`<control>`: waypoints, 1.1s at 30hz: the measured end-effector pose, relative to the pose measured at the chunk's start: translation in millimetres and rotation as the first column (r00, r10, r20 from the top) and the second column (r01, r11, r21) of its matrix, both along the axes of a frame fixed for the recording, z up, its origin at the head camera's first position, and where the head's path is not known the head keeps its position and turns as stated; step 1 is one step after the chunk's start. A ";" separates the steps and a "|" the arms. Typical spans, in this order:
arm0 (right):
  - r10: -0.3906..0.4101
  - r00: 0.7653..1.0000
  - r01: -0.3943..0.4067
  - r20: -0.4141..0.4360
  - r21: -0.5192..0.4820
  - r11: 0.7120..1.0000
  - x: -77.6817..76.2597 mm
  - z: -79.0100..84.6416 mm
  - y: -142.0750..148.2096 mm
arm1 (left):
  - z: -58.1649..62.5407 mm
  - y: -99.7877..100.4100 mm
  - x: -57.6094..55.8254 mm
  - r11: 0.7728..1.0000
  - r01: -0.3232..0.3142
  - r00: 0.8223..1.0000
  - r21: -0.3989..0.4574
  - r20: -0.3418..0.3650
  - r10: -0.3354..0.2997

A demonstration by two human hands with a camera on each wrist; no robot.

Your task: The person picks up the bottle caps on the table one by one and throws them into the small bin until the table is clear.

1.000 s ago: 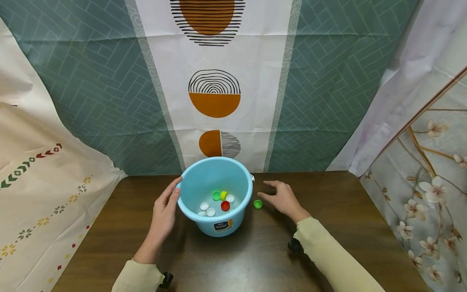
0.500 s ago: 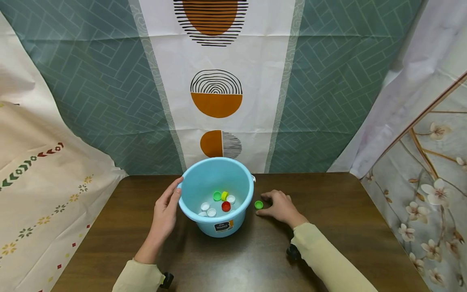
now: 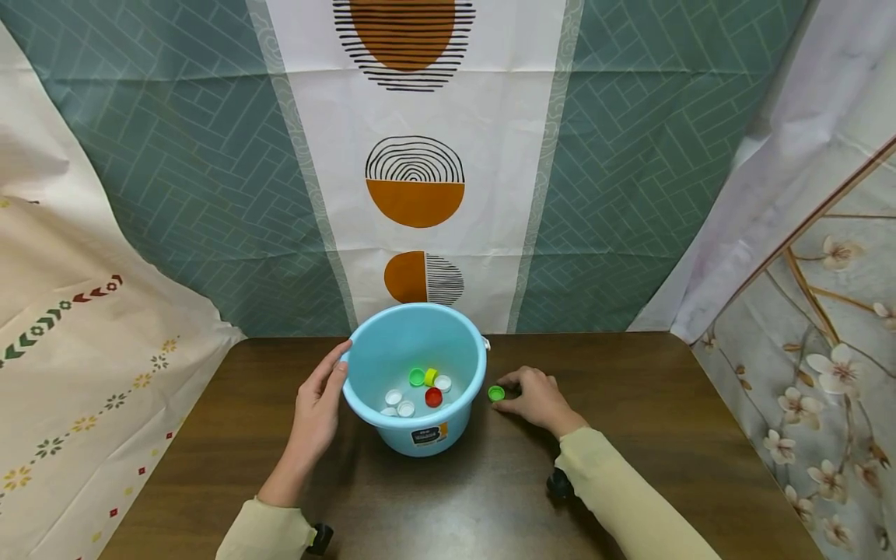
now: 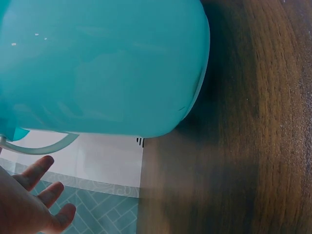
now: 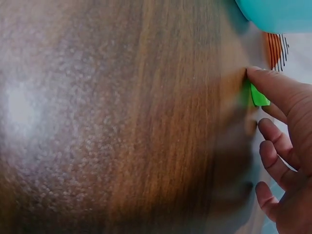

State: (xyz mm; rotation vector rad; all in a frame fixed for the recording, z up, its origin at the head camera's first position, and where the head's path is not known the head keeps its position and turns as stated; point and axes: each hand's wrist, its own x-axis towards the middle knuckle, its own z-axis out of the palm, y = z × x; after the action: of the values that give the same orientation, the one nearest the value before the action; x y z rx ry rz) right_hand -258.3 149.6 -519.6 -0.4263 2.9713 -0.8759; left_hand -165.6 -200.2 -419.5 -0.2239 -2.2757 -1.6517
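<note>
A light blue bucket [image 3: 418, 446] stands on the table, with several bottle caps inside: white [image 3: 406, 408], green [image 3: 417, 377], yellow [image 3: 431, 378] and red [image 3: 433, 397]. My left hand [image 3: 318, 412] rests at the bucket's left rim, its fingers extended. In the left wrist view the fingers [image 4: 50, 193] are spread beside the bucket wall. To the right of the bucket, my right hand [image 3: 535, 398] pinches a green bottle cap [image 3: 496, 393] between thumb and index finger, down at the tabletop. The right wrist view shows this cap [image 5: 259, 96] partly behind the thumb.
The dark wooden table [image 3: 434, 513] runs back to a hanging patterned cloth [image 3: 483, 194]. A cream cloth [image 3: 91, 373] hangs at the left and a floral one [image 3: 826, 412] at the right. The bucket's handle [image 4: 44, 147] shows in the left wrist view.
My right hand has come down around the green cap, and its thumb and index finger have closed on it. The left hand stays at the bucket's rim.
</note>
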 end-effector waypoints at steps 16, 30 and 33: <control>-0.044 0.999 0.044 0.021 -0.018 0.999 4.9 2.1 12.1 | 3.8 2.4 3.4 1.000 -0.014 1.000 -0.014 0.010 0.014; -0.086 0.995 0.091 0.056 -0.109 0.990 2.5 11.6 43.0 | -26.4 -9.2 -14.5 0.999 -0.027 1.000 -0.021 0.001 0.027; -0.104 0.993 0.111 0.062 -0.128 0.986 2.4 15.6 50.3 | -27.0 -10.2 -15.0 1.000 -0.022 1.000 -0.017 0.006 0.022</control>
State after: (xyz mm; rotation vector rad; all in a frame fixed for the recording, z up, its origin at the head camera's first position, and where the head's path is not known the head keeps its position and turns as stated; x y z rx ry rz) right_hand -256.0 199.9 -504.1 -0.2418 2.9206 -1.0787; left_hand -180.6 -210.5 -446.4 -0.1965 -2.2896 -1.6249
